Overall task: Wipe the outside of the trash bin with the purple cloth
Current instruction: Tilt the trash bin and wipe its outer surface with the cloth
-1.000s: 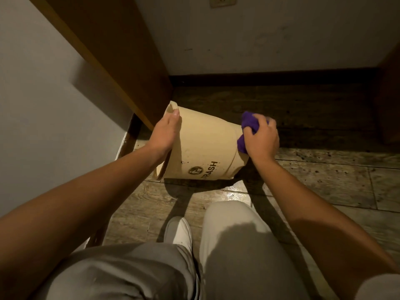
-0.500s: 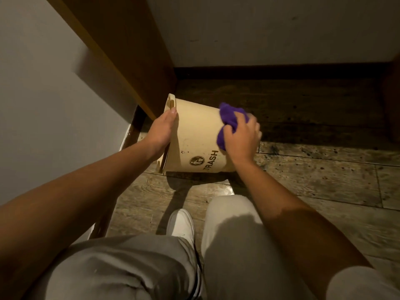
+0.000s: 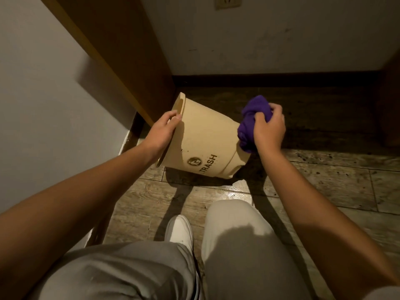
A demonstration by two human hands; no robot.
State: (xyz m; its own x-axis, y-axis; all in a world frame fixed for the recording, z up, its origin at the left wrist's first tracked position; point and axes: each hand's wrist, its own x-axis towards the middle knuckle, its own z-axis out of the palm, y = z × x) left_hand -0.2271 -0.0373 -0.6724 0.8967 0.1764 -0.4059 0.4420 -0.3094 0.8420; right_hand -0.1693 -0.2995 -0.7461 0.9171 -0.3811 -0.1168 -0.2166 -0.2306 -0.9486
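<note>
A beige trash bin (image 3: 205, 139) marked "TRASH" lies tilted on its side above the wooden floor, its open rim toward the left and its base toward the right. My left hand (image 3: 162, 131) grips the rim, fingers curled over its edge. My right hand (image 3: 269, 128) is closed around a bunched purple cloth (image 3: 252, 124), which presses against the bin's base end at the right. The bin's inside is hidden from view.
A brown wooden panel (image 3: 121, 53) slants down just left of the bin, beside a white wall. A dark baseboard (image 3: 281, 79) and wall close off the back. My knees and a white shoe (image 3: 179, 232) fill the foreground on the plank floor (image 3: 324, 180).
My right hand has slid the cloth from the middle of the bin's side back to the base end at the right. The left hand stays on the rim.
</note>
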